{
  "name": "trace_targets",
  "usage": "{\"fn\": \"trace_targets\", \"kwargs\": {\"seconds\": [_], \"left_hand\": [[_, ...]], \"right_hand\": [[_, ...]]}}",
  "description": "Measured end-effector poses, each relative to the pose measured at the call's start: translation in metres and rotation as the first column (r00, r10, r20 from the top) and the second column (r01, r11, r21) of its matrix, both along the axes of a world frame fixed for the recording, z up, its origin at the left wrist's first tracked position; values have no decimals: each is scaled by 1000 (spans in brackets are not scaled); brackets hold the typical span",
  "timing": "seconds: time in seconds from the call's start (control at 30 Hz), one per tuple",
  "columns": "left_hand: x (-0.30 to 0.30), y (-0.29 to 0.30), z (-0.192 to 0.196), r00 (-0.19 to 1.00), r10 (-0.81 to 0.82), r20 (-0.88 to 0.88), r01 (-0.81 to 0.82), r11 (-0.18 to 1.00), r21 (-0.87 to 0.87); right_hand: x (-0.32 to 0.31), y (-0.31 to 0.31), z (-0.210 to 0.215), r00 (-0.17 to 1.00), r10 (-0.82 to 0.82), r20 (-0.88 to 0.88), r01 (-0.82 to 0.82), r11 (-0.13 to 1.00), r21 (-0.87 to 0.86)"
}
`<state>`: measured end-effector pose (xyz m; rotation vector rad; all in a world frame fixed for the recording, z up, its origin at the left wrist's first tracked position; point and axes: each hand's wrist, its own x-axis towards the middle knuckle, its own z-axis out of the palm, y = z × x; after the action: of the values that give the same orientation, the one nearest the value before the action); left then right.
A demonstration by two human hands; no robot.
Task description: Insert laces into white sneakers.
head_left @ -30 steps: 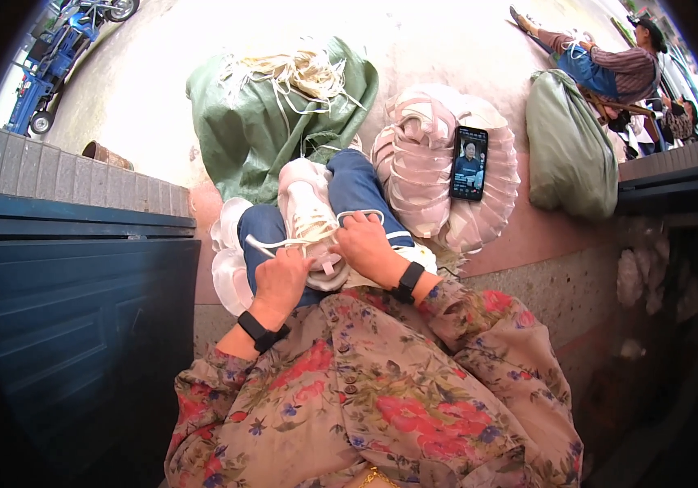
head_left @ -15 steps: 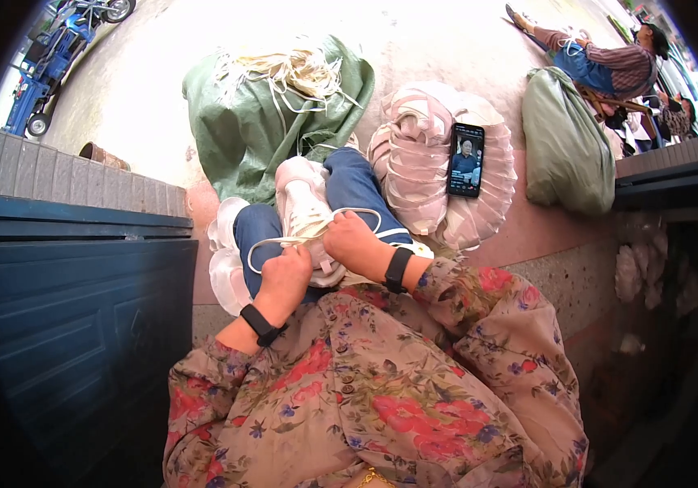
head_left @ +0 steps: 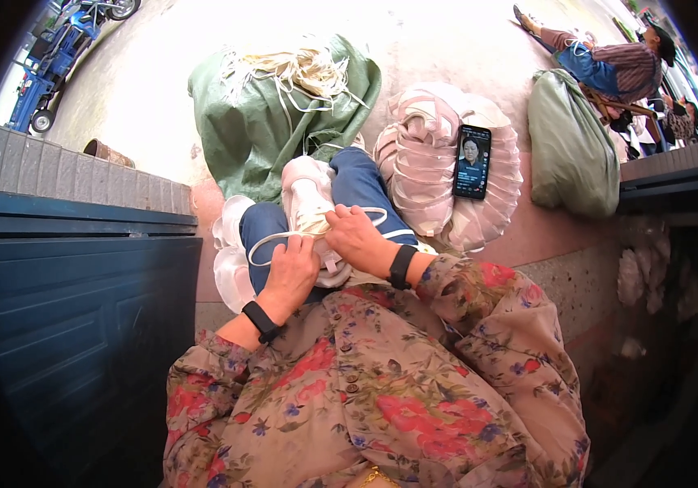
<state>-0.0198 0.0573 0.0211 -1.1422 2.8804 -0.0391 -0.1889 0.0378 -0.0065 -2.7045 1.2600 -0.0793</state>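
Observation:
A pale pink and white shoe (head_left: 308,191) rests between my knees, toe pointing away from me. Its white shoelace (head_left: 266,241) loops out to both sides of the shoe. My left hand (head_left: 290,268) is closed in a pinch on the lace at the left of the shoe's opening. From the right, my right hand (head_left: 359,240) pinches the lace over the shoe's upper, close to the left fingertips. The fingers partly hide the lacing beneath them.
Ahead stands a green sack (head_left: 243,138) topped by a bundle of laces (head_left: 308,71). Stacked pink shoe pieces (head_left: 418,175) to its right carry a phone (head_left: 472,163). Another full sack (head_left: 570,146) and a seated person (head_left: 617,69) are farther right. A blue panel (head_left: 80,317) flanks my left.
My two hands have come closer together over the shoe, and the lace loops have drawn in slightly. The view has shifted a little.

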Motion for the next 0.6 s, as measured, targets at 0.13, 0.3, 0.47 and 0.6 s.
{"fn": "trace_targets", "kwargs": {"seconds": [0.13, 0.3, 0.47, 0.6], "left_hand": [[11, -2, -14, 975, -54, -214, 54, 999, -5], [7, -6, -14, 770, 296, -565, -180, 951, 253], [-17, -30, 20, 360, 774, -522, -185, 607, 773], [-23, -35, 22, 292, 812, -505, -112, 553, 826]], "right_hand": [[-19, -8, -16, 868, -186, 461, 62, 961, 270], [-2, -11, 11, 703, -266, 660, 17, 933, 358], [-10, -26, 36, 542, -465, 700, 24, 841, 540], [-16, -20, 49, 428, -569, 702, -36, 766, 642]]}}
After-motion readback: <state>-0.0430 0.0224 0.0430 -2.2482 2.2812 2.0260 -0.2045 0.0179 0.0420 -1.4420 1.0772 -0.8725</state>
